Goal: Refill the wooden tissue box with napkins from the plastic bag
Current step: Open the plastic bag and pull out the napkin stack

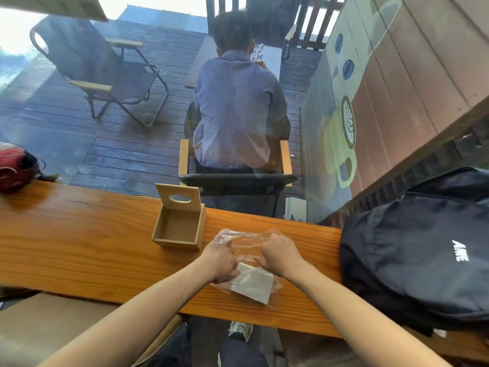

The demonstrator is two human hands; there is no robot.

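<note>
Both the left hand [221,258] and right hand [279,254] pinch the plastic bag [246,239] at lower centre; thin film could tear, spilling napkins [252,286] off the bench [79,247].

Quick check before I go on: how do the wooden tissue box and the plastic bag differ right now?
The wooden tissue box is rigid and opaque; the plastic bag is clear and crumpled. The box is empty with its lid tipped up; the bag holds a stack of napkins. The box stands untouched; the left hand and right hand both grip the bag. Both rest on the wooden counter.
</note>
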